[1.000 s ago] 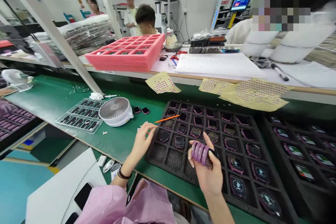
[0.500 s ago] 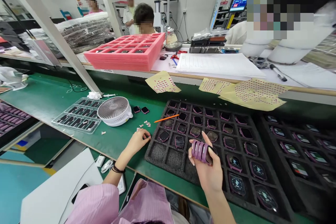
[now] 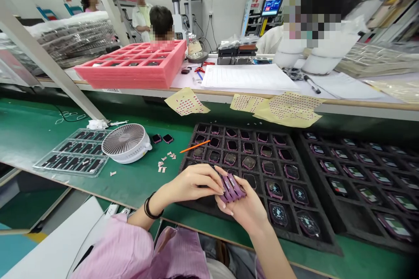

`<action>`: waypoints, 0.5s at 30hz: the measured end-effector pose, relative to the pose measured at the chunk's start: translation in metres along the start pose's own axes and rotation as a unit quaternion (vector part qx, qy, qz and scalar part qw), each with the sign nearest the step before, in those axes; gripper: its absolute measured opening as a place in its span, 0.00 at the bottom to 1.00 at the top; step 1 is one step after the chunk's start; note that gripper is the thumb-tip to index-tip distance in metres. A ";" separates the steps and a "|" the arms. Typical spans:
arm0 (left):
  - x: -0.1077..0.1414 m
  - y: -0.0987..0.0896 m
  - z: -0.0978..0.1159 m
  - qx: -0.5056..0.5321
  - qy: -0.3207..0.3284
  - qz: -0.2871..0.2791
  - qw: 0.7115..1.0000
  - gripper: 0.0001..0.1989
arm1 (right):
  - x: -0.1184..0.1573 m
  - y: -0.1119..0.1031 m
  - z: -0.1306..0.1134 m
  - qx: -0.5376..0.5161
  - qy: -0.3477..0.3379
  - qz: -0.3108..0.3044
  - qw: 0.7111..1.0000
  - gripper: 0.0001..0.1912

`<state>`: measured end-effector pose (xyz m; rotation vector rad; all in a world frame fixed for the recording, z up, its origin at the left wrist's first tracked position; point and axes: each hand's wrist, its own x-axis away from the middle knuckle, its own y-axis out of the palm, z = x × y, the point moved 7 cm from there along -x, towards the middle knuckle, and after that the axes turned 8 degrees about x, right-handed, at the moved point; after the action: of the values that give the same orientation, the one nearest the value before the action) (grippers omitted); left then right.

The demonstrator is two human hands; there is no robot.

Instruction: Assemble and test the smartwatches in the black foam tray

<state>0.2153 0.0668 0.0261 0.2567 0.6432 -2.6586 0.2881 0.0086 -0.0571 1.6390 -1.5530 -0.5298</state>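
Note:
My right hand [image 3: 250, 207] is closed round a short stack of purple-framed smartwatch bodies [image 3: 233, 186], held on edge above the near part of a black foam tray [image 3: 196, 204]. My left hand [image 3: 196, 183] reaches across from the left, its fingertips pinched at the left end of that stack, against the outermost watch. What lies under the left fingers is partly hidden. Many more dark-faced watches fill the tray's compartments. An orange stick [image 3: 194, 146] lies across its upper left edge. Small pale pieces [image 3: 163, 168] are scattered on the green mat left of the tray.
A second black tray of watches [image 3: 353, 170] stands on the right. Left of my hands are a white fan [image 3: 126, 143], two watches [image 3: 168, 138] and a clear plastic tray [image 3: 72, 152] of dark parts. A pink foam tray [image 3: 131, 76] sits on the shelf. Co-workers are beyond.
My left hand has left the mat beside the tray and moved right to the watch stack. My right hand has shifted slightly left with the stack. The camera view has turned right.

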 end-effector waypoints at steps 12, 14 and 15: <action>-0.005 0.001 0.007 -0.051 0.077 -0.039 0.995 0.09 | 0.000 0.003 -0.001 -0.014 0.001 -0.018 1.000 0.15; -0.007 0.001 0.011 -0.037 0.121 -0.044 0.991 0.07 | -0.001 0.004 0.000 -0.017 0.003 -0.028 0.999 0.13; -0.008 0.001 0.011 -0.024 0.129 -0.049 0.990 0.06 | -0.002 0.005 0.001 -0.019 0.008 -0.035 0.999 0.13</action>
<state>0.2219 0.0630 0.0371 0.5766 0.8170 -2.7233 0.2839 0.0104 -0.0540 1.6697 -1.4700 -0.5797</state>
